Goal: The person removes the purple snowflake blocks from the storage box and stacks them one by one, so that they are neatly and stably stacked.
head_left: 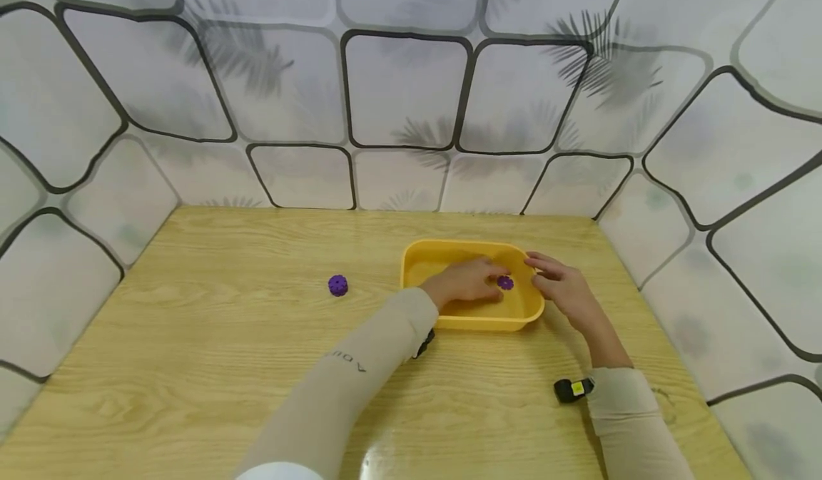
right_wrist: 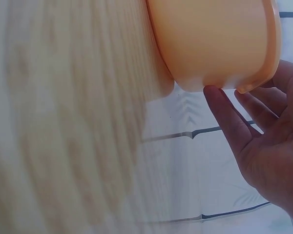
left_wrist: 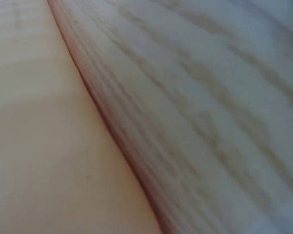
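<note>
A yellow plastic tray sits on the table. Inside its right half lies a small purple flower-shaped disc. My left hand reaches down into the tray, its fingers and thumb spread beside the disc; whether they touch it I cannot tell. At the tray's right end my right hand holds the rim. In the right wrist view the thumb touches the tray's outer wall, and other fingers go behind the rim. The left wrist view is blurred and shows no hand.
A purple flower-shaped piece, seemingly thicker or stacked, lies on the wood-grain table left of the tray. A patterned wall covering encloses the table at the back and sides. A black wrist device is by the right sleeve.
</note>
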Demonstrator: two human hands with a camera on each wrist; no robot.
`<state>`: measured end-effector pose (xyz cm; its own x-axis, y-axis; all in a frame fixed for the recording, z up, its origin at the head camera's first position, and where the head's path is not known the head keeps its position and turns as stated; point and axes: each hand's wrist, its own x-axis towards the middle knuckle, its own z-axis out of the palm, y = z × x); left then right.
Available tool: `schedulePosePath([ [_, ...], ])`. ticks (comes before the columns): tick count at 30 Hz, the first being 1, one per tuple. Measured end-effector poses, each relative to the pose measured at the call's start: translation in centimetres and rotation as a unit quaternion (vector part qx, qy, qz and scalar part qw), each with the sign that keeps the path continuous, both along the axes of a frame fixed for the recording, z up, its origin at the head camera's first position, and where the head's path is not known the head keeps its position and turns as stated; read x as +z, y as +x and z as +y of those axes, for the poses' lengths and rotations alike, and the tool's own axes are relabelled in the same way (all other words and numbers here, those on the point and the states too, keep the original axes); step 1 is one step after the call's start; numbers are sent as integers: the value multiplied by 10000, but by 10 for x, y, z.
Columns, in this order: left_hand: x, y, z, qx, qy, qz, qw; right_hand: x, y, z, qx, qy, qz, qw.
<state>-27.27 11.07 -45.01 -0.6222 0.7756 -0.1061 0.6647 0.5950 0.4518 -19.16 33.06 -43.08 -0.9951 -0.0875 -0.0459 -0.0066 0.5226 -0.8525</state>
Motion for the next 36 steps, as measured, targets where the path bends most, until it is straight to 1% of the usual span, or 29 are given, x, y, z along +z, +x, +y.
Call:
schedulePosePath([
  [3,-2,1,1,-51,-197,161,9997,-1,1,0,9,-7,9,10000],
  [9,-8,0,5,-1,-161,212,9996,-2,3,1,-12,17,26,10000],
  [15,-11,-2,7,-241,-322,358,9985,-5,3,2,-22,14,34,10000],
  [17,-10,-1,7,-226,-300,336,9987,-5,3,2,-27,24,31,10000],
  [22,-8,1,5,-49,-277,201,9994,-4,3,1,-58,118,55,9999],
  [25,-6,2,4,-98,-319,260,9991,-2,3,0,-45,146,62,9999],
  [28,-5,3,3,-162,-249,296,9991,-2,2,0,-28,140,62,9999],
  [32,-4,2,2,-83,-92,161,9998,-2,1,0,-6,132,76,9999],
  [36,-3,1,2,-30,-47,43,10000,-2,0,0,4,115,78,9999],
])
